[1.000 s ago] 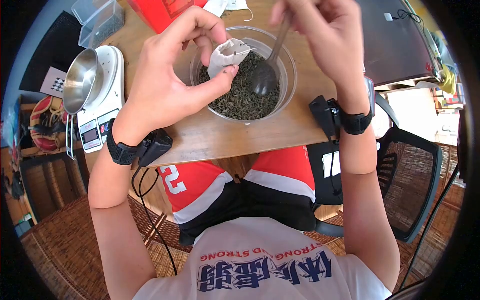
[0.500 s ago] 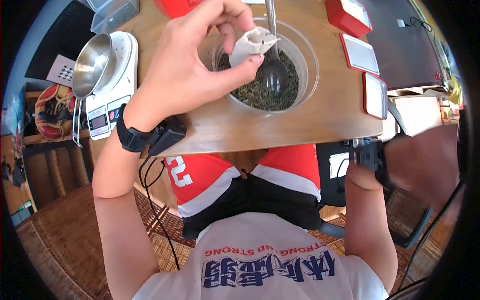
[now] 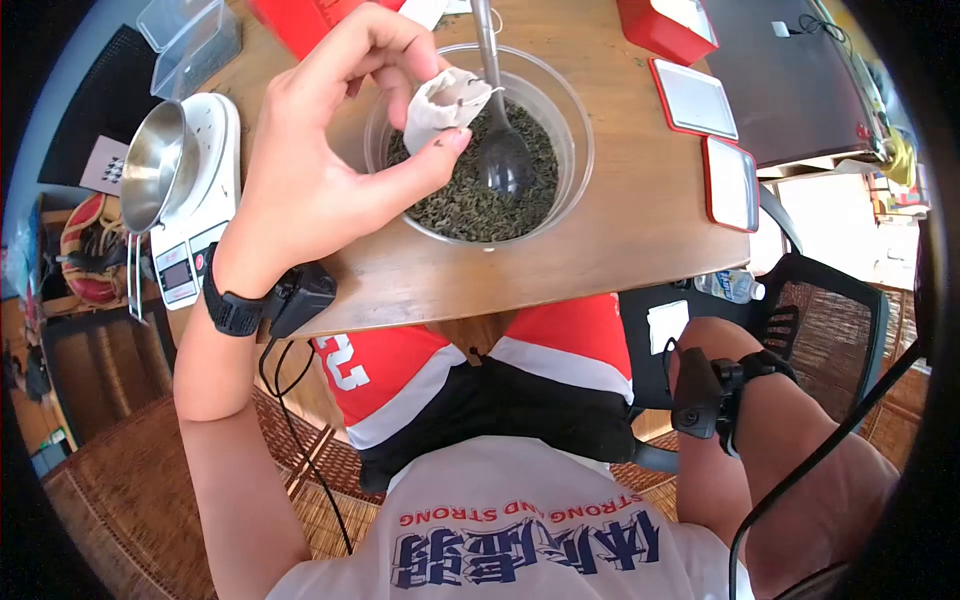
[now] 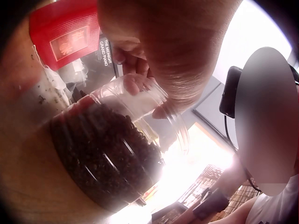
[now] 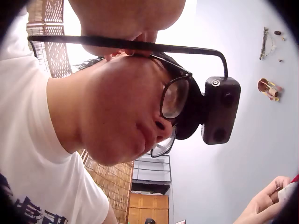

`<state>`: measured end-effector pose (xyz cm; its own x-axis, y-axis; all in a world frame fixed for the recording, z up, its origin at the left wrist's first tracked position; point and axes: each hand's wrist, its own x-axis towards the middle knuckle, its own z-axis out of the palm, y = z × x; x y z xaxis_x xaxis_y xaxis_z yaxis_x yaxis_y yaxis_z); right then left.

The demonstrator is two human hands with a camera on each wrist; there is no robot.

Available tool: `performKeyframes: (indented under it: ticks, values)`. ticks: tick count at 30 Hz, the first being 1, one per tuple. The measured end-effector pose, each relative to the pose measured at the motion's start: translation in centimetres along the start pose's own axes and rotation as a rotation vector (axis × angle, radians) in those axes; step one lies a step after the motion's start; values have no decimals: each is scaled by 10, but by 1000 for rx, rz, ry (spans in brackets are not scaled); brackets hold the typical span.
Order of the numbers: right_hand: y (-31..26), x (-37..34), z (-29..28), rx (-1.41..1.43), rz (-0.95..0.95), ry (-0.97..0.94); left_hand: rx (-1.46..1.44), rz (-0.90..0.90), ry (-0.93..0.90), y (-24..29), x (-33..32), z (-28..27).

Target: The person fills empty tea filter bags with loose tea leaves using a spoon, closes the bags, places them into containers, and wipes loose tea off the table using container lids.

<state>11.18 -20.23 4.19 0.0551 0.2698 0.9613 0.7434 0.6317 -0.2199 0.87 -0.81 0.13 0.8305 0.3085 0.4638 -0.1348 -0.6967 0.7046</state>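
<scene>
My left hand (image 3: 325, 190) pinches a small white fabric bag (image 3: 435, 112), its mouth open and upward, over the left side of a round clear tub (image 3: 582, 150). Dark dried leaves (image 3: 480, 215) fill the lower part of the tub. Among them rests a metal spoon (image 3: 505, 160), its handle rising over the far rim, no hand on it. In the left wrist view the tub (image 4: 107, 149) is seen from the side below the hand. My right hand (image 3: 825, 480) is raised beside my head, near the ear in the right wrist view; its fingers are mostly hidden.
A kitchen scale (image 3: 205, 200) with a steel pan (image 3: 158, 165) stands at the left, a clear plastic box (image 3: 195, 50) behind it. A red box (image 3: 668, 28) and two red-rimmed lids (image 3: 697, 98) lie at the right. A bottle (image 3: 730, 286) is beyond the table edge.
My right hand has let go of the spoon and moved from the tub down and right, up to my head. My left hand still pinches the bag over the tub.
</scene>
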Motion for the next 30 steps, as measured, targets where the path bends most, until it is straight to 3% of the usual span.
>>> performKeyframes:
  ticks: [1, 2, 9, 14, 30]
  values:
    - [1, 2, 0, 7, -6, 1, 53, 7, 7, 2, 0, 0]
    - [1, -2, -50, 18, -16, 7, 57, 11, 9, 2, 0, -2]
    - [3, 12, -19, 94, -76, 25, 17, -14, -10, -1, -1, -4]
    - [-14, 11, -47, 142, -111, 53, 3, -31, -37, -2, -1, -4]
    - [-18, 19, -45, 285, -155, 133, 32, -8, -27, -4, -1, -3]
